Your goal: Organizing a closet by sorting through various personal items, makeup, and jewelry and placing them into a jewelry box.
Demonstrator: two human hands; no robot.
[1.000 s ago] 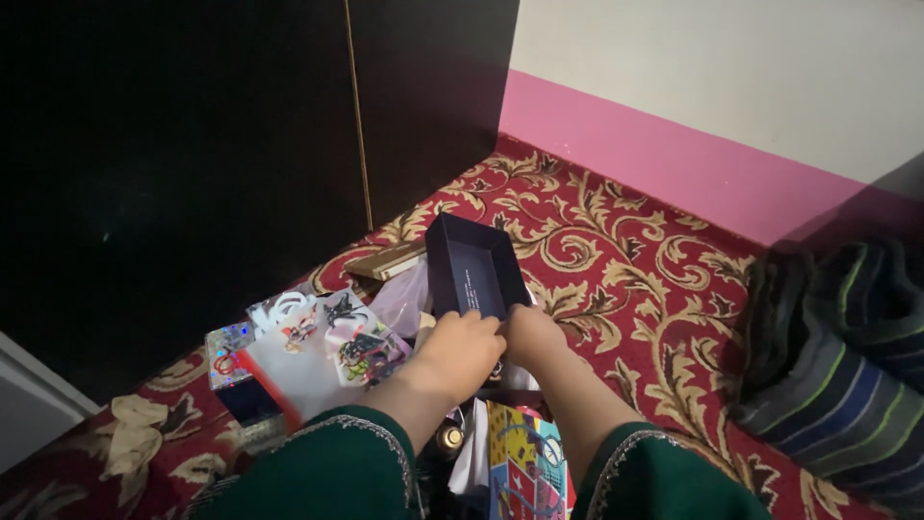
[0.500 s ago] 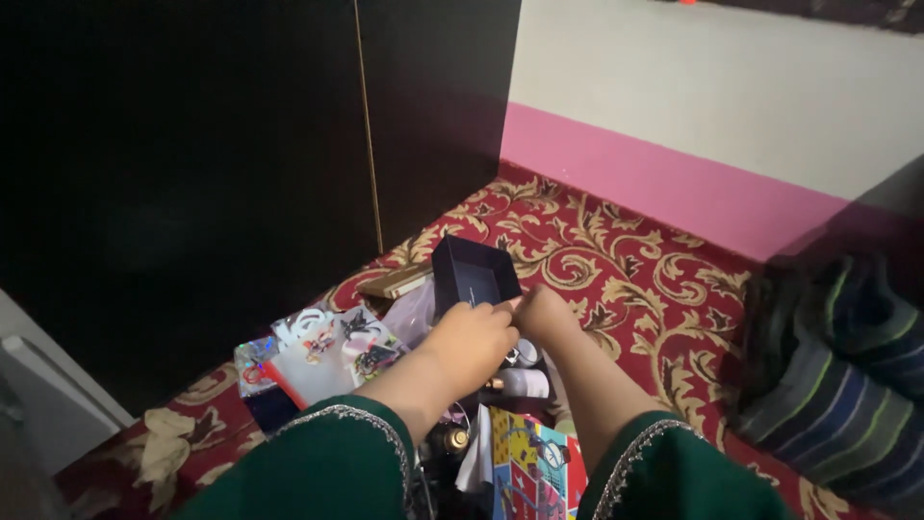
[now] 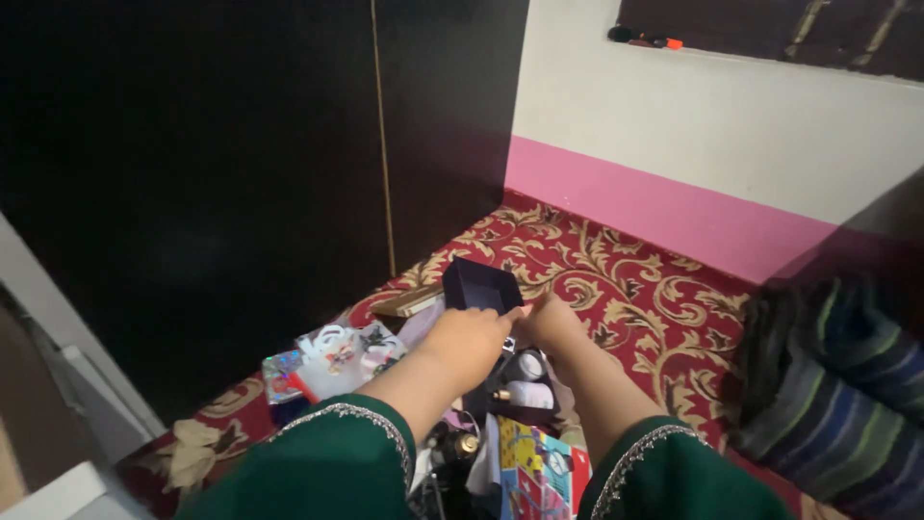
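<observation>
Both of my hands hold a small dark open box (image 3: 478,285) by its near edge, low over a pile of things on the carpet. My left hand (image 3: 466,339) grips the box's near left side and my right hand (image 3: 551,324) the near right side. Both arms wear dark green sleeves with pale trim. Just below the hands lie small bottles (image 3: 525,390) with a white body and a round cap. The underside of the box is hidden.
A shiny printed gift bag (image 3: 332,354) lies left of the hands. A bright comic-pattern box (image 3: 539,467) sits under my wrists. A dark wardrobe (image 3: 241,173) stands to the left, a striped blanket (image 3: 837,395) at right, a pink-and-white wall (image 3: 693,193) behind the red patterned carpet (image 3: 626,279).
The box has tipped from nearly upright to lying lower and flatter, and my hands have shifted slightly away. The camera has tilted up, showing more wall.
</observation>
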